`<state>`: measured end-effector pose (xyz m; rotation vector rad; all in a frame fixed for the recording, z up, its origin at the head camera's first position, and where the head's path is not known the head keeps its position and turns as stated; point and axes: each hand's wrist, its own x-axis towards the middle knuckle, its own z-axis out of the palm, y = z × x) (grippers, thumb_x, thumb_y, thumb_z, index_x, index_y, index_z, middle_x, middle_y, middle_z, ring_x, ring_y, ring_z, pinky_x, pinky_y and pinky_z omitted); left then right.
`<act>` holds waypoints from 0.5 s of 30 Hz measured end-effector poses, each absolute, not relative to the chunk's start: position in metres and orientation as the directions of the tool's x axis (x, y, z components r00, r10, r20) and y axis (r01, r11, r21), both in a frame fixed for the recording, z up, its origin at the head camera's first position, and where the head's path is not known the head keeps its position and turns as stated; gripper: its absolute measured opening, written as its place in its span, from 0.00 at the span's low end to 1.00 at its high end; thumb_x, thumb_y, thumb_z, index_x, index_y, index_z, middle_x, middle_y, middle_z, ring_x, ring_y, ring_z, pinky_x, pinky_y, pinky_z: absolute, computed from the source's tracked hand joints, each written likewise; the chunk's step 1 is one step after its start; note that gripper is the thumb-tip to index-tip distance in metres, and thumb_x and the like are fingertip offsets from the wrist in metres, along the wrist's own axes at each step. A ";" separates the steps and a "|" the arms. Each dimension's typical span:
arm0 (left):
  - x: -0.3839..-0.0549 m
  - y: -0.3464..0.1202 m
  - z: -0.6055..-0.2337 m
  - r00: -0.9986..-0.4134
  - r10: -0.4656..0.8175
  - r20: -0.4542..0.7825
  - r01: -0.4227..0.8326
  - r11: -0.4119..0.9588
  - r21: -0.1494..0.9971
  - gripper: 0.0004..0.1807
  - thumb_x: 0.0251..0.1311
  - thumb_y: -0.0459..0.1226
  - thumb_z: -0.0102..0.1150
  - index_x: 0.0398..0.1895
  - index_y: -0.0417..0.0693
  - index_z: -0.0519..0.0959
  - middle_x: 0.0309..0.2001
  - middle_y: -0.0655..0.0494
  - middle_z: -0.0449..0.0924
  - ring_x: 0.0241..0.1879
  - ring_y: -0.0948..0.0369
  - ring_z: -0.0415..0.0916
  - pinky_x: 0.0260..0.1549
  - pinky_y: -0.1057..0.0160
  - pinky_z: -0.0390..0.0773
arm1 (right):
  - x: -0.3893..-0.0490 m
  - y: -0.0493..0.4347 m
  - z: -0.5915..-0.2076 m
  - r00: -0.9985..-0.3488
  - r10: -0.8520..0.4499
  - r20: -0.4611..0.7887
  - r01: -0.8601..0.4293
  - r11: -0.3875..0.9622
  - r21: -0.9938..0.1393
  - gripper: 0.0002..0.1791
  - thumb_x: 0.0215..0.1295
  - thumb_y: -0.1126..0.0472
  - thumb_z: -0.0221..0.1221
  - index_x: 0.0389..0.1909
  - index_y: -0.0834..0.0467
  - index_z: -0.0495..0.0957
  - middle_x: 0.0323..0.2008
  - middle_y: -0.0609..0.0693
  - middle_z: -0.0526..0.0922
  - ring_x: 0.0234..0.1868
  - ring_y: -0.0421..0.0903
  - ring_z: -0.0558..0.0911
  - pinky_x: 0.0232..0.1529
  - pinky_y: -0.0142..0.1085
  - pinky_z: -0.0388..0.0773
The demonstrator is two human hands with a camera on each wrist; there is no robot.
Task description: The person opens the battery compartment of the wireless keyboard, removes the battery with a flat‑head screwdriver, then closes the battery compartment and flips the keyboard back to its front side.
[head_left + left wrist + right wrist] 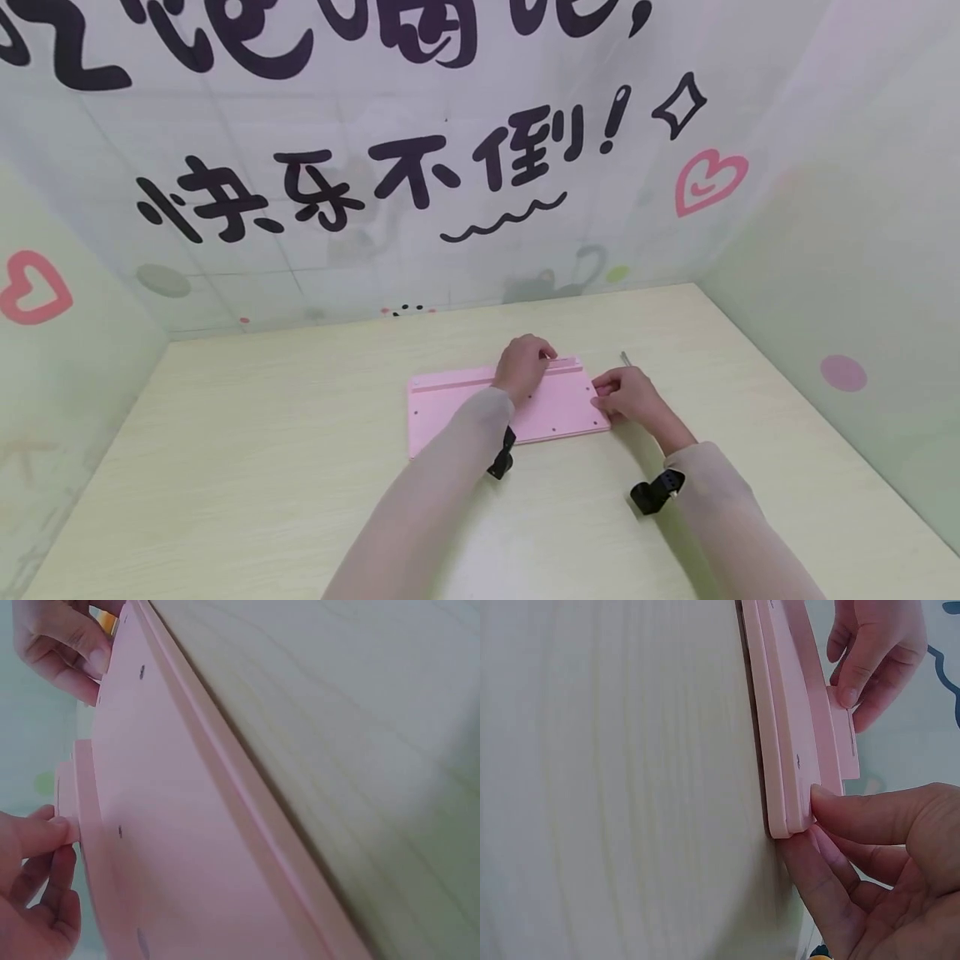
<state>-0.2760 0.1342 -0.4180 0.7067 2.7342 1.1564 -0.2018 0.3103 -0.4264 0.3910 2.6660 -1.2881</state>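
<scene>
A pink keyboard [562, 408] lies underside up on the table, with small screws across its panel and a raised bar along its far edge. My left hand [522, 367] reaches over it; thumb and fingers pinch a small pink cover piece [67, 791] at that raised bar. In the right wrist view the cover piece [845, 735] stands out past the bar under the left thumb. My right hand [628, 394] grips the keyboard's right end, thumb on the panel and fingers beneath the corner [799, 821]. The left forearm hides part of the panel.
A thin metallic rod [625, 358] lies just beyond the right hand. Something orange [107, 620] shows behind the right hand in the left wrist view. Pale walls with printed lettering [412, 171] enclose the wooden table [247, 433] at the back and sides.
</scene>
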 end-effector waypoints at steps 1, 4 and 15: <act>-0.278 0.133 -0.418 -0.886 0.456 0.084 0.369 0.584 0.723 0.10 0.59 0.28 0.55 0.38 0.47 0.83 0.37 0.58 0.79 0.39 0.62 0.74 0.41 0.65 0.73 | -0.202 0.310 -0.426 -0.953 0.168 -0.251 0.301 0.595 -0.745 0.15 0.55 0.71 0.61 0.44 0.70 0.75 0.30 0.55 0.76 0.26 0.44 0.74 0.25 0.35 0.77; -0.285 0.130 -0.420 -0.879 0.472 0.064 0.349 0.546 0.762 0.10 0.59 0.29 0.55 0.39 0.47 0.83 0.36 0.59 0.79 0.39 0.63 0.73 0.42 0.66 0.73 | -0.202 0.311 -0.426 -0.950 0.173 -0.258 0.310 0.588 -0.747 0.15 0.56 0.71 0.61 0.45 0.70 0.75 0.30 0.55 0.76 0.26 0.44 0.75 0.25 0.35 0.77; -0.314 0.100 -0.428 -0.897 0.441 0.024 0.279 0.523 0.806 0.10 0.59 0.28 0.54 0.40 0.46 0.83 0.38 0.58 0.79 0.41 0.61 0.73 0.44 0.62 0.73 | -0.200 0.310 -0.425 -0.953 0.174 -0.249 0.304 0.587 -0.750 0.15 0.56 0.71 0.61 0.45 0.70 0.75 0.30 0.56 0.76 0.26 0.44 0.75 0.25 0.35 0.77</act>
